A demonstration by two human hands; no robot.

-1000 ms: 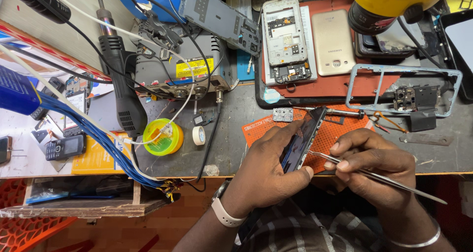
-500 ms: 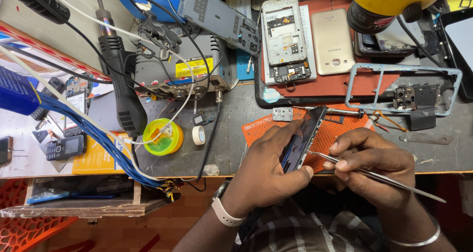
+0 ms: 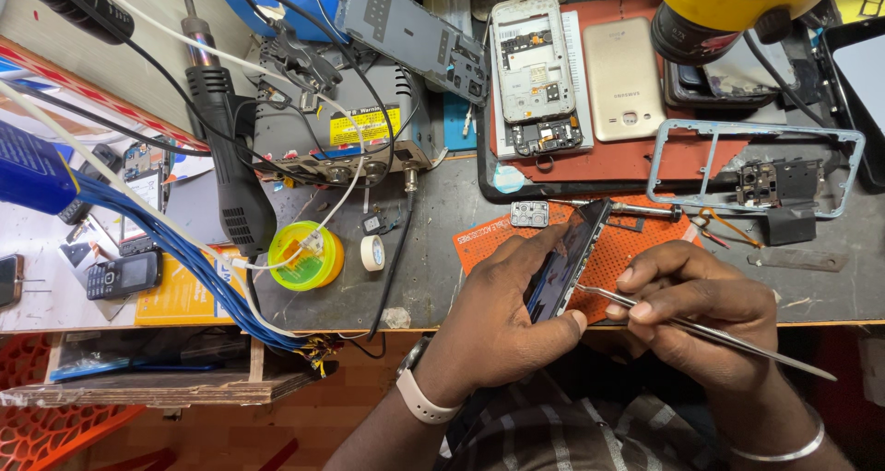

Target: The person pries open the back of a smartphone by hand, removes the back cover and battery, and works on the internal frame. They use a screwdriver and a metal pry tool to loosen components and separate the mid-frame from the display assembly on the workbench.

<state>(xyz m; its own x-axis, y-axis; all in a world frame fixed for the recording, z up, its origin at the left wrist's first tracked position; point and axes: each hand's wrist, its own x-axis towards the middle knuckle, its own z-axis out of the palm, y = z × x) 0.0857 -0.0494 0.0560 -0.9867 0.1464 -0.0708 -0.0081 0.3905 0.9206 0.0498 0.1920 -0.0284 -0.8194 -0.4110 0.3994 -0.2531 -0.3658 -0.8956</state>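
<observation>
My left hand [image 3: 498,319] grips a dark phone [image 3: 569,259] tilted on its edge over an orange perforated mat [image 3: 627,250]. Thumb and fingers wrap its lower half. My right hand [image 3: 701,310] pinches metal tweezers [image 3: 710,333], whose tips touch the phone's edge near my left thumb. The tweezers' long end points out to the right.
On a red mat [image 3: 645,158] lie an opened phone body [image 3: 533,65] and a gold back cover [image 3: 624,79]. A metal phone frame [image 3: 756,167] is at the right. A hot-air gun [image 3: 230,158], a grey station box [image 3: 341,130], a yellow-green solder reel [image 3: 304,256] and blue cables [image 3: 175,245] crowd the left.
</observation>
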